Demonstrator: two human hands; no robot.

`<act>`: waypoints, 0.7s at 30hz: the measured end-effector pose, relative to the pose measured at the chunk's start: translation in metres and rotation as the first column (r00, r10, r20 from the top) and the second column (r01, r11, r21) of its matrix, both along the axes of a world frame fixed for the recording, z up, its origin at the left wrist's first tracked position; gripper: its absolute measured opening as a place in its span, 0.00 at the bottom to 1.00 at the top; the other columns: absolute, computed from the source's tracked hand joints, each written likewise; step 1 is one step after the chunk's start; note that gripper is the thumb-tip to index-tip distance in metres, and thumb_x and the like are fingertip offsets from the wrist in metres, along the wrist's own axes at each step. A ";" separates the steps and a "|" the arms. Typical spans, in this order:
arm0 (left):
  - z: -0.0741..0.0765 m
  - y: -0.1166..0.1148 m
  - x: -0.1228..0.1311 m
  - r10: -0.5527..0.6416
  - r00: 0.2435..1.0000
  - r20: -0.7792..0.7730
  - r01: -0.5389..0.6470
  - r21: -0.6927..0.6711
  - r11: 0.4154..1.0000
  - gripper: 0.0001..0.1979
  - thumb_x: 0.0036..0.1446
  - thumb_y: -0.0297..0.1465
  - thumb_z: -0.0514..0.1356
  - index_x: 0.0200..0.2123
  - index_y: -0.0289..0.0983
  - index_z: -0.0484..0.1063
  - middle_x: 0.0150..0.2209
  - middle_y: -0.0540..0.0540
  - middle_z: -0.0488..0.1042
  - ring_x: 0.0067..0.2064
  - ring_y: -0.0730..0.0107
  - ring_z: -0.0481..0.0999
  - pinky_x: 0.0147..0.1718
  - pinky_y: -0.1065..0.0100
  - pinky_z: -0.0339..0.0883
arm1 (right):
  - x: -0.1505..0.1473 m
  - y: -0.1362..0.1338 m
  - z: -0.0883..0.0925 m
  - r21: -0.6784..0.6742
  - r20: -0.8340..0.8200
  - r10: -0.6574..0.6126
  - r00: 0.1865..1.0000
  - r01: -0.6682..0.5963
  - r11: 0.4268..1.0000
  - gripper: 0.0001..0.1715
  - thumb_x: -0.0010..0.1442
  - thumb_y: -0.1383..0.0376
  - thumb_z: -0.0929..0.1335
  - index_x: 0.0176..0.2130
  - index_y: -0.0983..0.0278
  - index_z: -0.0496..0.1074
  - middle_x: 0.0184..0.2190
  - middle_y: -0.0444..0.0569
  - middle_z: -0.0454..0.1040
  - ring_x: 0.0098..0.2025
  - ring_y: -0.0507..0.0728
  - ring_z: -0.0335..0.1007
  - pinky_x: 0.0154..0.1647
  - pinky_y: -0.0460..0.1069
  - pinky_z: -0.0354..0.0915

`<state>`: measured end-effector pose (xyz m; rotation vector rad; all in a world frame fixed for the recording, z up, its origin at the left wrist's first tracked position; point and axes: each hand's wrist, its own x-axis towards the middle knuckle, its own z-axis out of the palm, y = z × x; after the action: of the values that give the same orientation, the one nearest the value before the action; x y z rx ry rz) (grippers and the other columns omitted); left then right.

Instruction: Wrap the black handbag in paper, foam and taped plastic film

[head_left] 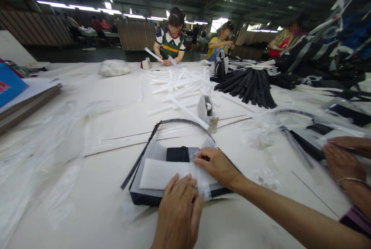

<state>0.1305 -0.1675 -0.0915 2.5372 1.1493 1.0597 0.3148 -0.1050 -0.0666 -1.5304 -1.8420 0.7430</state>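
Note:
A black handbag (146, 199) lies on the white table, its strap (185, 121) arched away from me. White tissue paper (152, 146) covers much of its front, with a folded white foam sheet (156, 173) across it. A small black pouch-like piece (177, 154) shows above the foam. My left hand (179, 208) rests on the foam's lower edge, fingers stretched out and holding nothing. Fingers of my right hand (216, 165) are pinched at the top of a clear plastic strip (204, 183) that runs down over the foam; the fingertips are partly hidden.
A tape dispenser (207, 112) stands beyond the bag, near piled white foam strips (179, 83) and black straps (249, 87). Clear plastic bags (66, 137) spread at left. A co-worker's hands (344, 160) handle another wrapped bag (304, 141) at right. People work across the table.

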 end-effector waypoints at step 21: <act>-0.010 0.006 0.024 0.290 0.953 -0.085 -0.251 0.314 0.916 0.08 0.63 0.23 0.51 0.40 0.34 0.69 0.31 0.48 0.75 0.35 0.68 0.76 0.49 0.61 0.69 | 0.000 0.000 -0.016 -0.017 -0.159 -0.146 0.976 0.145 0.989 0.03 0.53 0.67 0.73 0.27 0.63 0.78 0.28 0.44 0.74 0.34 0.54 0.69 0.39 0.48 0.62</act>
<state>0.1540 -0.1620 -0.1019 2.7692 1.5189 1.2309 0.3150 -0.1053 -0.0827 -1.5428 -1.5940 0.7780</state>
